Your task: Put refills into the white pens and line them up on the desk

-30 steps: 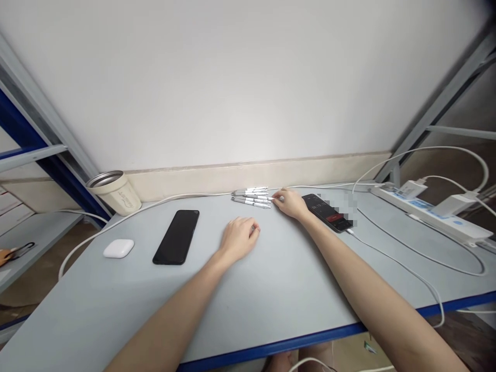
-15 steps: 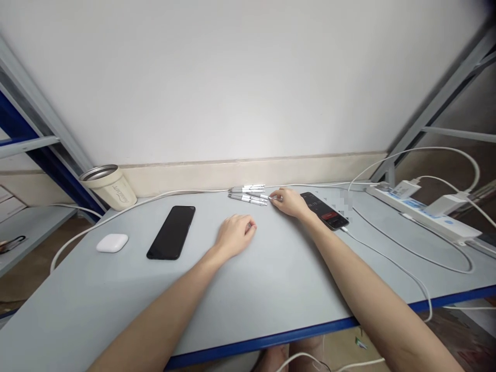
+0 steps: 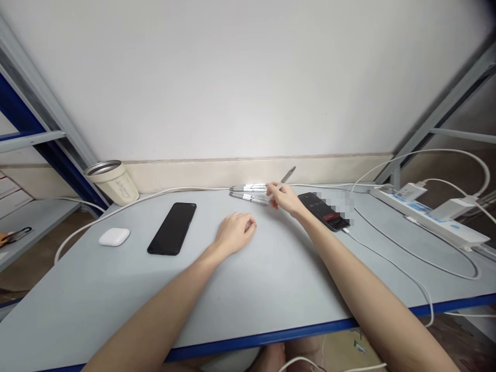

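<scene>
Two hands are over the grey surface point(image 3: 96, 305): your right hand point(image 3: 282, 199) is lifted at the wrist, its grip closed on one white pen point(image 3: 285, 178) that tilts up above the others, and your left hand point(image 3: 235, 231) rests released and empty. Three or four more white pens point(image 3: 248, 191) lie just beside your right hand, between a dark phone point(image 3: 171, 228) and a lit phone point(image 3: 323, 211). The script on the cream tumbler point(image 3: 112, 182) is too small to read.

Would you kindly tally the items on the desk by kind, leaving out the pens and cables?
Phones: 2
Earbud case: 1
Tumbler: 1
Power strip: 1
Plug chargers: 2
Total: 7
</scene>
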A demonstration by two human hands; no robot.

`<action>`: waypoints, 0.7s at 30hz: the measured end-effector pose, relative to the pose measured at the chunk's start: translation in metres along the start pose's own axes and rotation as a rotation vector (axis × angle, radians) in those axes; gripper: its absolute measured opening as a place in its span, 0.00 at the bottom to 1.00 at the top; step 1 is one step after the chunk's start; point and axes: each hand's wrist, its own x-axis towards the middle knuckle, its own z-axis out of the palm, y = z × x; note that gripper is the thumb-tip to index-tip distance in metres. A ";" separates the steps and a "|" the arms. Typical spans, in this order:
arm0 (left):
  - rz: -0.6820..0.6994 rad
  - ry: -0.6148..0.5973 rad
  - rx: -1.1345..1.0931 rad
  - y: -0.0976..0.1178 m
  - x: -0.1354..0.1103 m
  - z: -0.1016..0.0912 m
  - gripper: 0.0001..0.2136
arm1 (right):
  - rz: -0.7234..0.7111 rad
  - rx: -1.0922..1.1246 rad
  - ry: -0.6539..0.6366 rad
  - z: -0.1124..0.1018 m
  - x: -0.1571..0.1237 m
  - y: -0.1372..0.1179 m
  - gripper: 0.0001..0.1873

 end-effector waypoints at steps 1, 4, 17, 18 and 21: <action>-0.003 -0.002 0.004 0.000 0.000 0.000 0.08 | -0.009 0.039 -0.036 0.005 -0.003 -0.006 0.21; -0.014 -0.006 0.021 0.001 0.001 0.000 0.08 | -0.104 0.031 -0.104 0.023 -0.011 -0.019 0.22; -0.023 0.011 0.023 -0.001 0.003 0.004 0.07 | -0.287 -0.235 -0.042 0.041 -0.013 -0.019 0.21; -0.025 0.010 0.019 -0.001 0.003 0.004 0.07 | -0.300 -0.230 -0.028 0.041 -0.013 -0.019 0.21; -0.031 0.009 0.011 0.000 0.003 0.003 0.07 | -0.319 -0.228 -0.012 0.045 -0.011 -0.015 0.21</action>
